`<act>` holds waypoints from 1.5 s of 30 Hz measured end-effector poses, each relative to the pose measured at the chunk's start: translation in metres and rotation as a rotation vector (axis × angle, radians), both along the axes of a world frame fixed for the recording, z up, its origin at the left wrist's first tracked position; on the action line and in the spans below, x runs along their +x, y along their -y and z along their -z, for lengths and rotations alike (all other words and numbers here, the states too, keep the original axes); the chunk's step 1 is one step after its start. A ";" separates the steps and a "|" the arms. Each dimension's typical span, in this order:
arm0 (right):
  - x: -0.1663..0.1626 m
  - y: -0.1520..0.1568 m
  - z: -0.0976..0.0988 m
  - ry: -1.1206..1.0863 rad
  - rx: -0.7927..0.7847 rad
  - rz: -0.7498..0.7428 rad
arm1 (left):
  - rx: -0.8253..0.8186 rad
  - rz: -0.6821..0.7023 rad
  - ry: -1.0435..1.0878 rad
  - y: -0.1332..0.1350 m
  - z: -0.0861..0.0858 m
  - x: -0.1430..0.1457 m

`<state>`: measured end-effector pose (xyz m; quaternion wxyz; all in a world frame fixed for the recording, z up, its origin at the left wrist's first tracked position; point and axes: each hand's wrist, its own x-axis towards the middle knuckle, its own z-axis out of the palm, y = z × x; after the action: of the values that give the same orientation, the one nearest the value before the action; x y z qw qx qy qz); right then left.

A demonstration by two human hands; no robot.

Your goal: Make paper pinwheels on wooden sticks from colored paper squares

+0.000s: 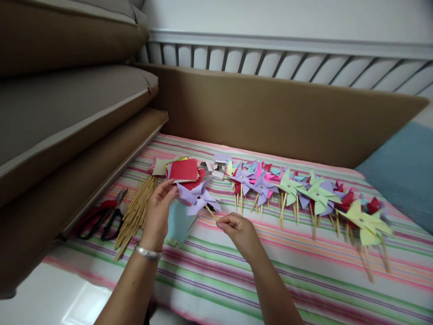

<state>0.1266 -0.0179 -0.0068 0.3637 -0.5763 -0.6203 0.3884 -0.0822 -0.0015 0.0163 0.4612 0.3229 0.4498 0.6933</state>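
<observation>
A purple paper pinwheel on a thin wooden stick is held up over the striped cloth. My right hand is closed, pinching the stick between thumb and fingers. Beside the pinwheel's left blade is my left hand, its thumb and fingers slightly apart; whether they touch the paper I cannot tell. A silver bangle circles my left wrist. Below the pinwheel lies light blue paper, and behind it rests a stack of coloured paper with a red sheet on top.
Many finished pinwheels in several colours lie along the right on the striped cloth. Left of my hands are a bundle of wooden sticks and black-handled scissors. Small open boxes stand behind. Large cushions rise at the left.
</observation>
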 end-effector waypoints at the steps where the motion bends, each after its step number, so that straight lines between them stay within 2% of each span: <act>1: 0.001 0.000 -0.001 0.005 0.001 -0.005 | 0.035 -0.013 -0.075 0.000 0.000 -0.002; 5: 0.001 0.001 -0.005 0.012 0.019 -0.025 | 0.136 -0.019 -0.405 0.001 0.005 -0.008; 9: 0.002 0.001 -0.008 -0.008 0.008 -0.030 | 0.189 -0.082 -0.597 -0.002 0.011 -0.011; 12: 0.002 0.001 -0.010 -0.016 -0.006 -0.037 | 0.292 -0.150 -0.839 -0.002 0.009 -0.013; 15: 0.004 0.001 -0.010 -0.019 -0.023 -0.048 | 0.361 -0.143 -1.024 -0.002 0.009 -0.017; 21: 0.006 0.002 -0.013 -0.047 -0.055 -0.028 | 0.356 -0.133 -1.143 -0.004 0.017 -0.018; 26: 0.006 0.002 -0.016 -0.152 -0.117 0.034 | 0.359 -0.118 -1.279 -0.004 0.021 -0.012; 34: 0.009 -0.003 -0.007 -0.315 -0.198 0.067 | 0.386 -0.129 -1.393 0.003 0.025 0.015; 40: 0.011 -0.005 -0.006 -0.393 -0.203 0.102 | 0.402 0.064 -1.335 0.020 0.018 0.050; 45: 0.027 -0.015 0.001 -0.410 -0.151 0.279 | 0.324 0.188 -1.155 0.019 0.025 0.049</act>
<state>0.1537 -0.0032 -0.0077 0.4878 -0.5912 -0.4173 0.4882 -0.0337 -0.0200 -0.0086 0.1467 0.7514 0.4855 0.4221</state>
